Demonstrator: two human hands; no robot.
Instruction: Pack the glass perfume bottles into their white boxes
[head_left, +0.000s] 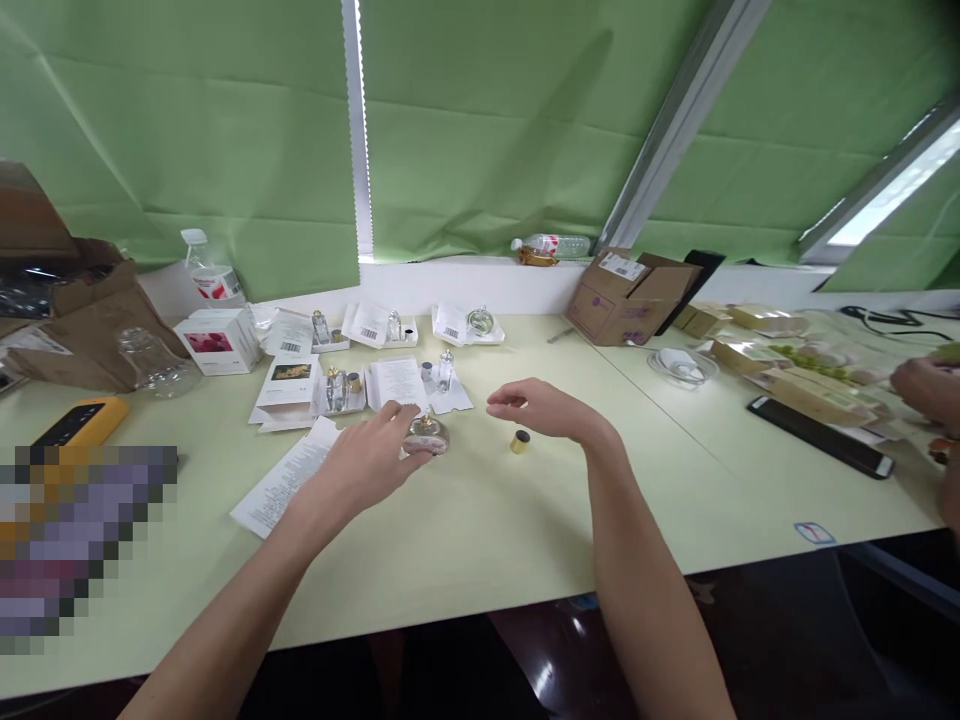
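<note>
A low, round glass perfume bottle with a gold-coloured neck stands on the table. My left hand is closed around its left side, thumb in front and fingers behind. To the right, my right hand hovers over the table with bent fingers a little apart and nothing visible in it. Just below that hand stands a small gold cap with a dark top, untouched. Behind the round bottle, a slim clear perfume bottle stands on an opened white carton. A printed sheet lies under my left forearm.
Opened white cartons with small bottles line the back and left. A white box and brown carton stand farther left. At right are a cardboard box, coiled white cable, dark phone and another person's hand.
</note>
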